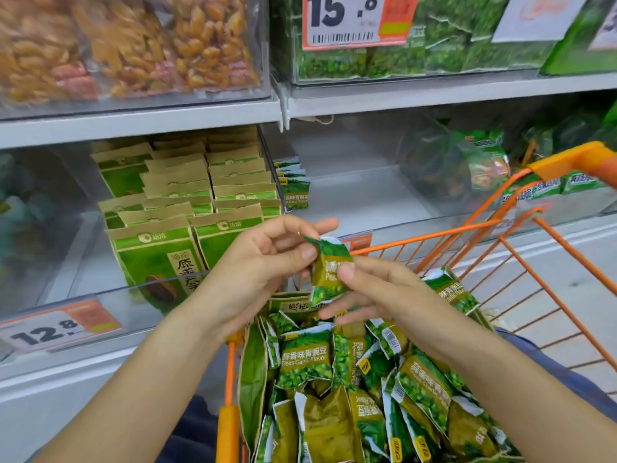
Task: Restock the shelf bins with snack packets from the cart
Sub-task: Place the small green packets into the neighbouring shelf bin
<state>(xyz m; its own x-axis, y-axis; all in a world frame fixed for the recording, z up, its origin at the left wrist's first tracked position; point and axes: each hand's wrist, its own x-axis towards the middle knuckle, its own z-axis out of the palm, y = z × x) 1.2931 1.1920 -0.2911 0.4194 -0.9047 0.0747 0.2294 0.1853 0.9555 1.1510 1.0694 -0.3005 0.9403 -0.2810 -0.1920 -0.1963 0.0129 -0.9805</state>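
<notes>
Both hands pinch one green packet above the cart: left hand at its top, right hand at its middle.

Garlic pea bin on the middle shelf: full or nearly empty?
Nearly empty: the pea bin holds only a few packets at its left end.

Two price tags are seen on the shelving, one marked 15.8 fixed above, another marked 12.8 clipped to a lower shelf edge.
</notes>
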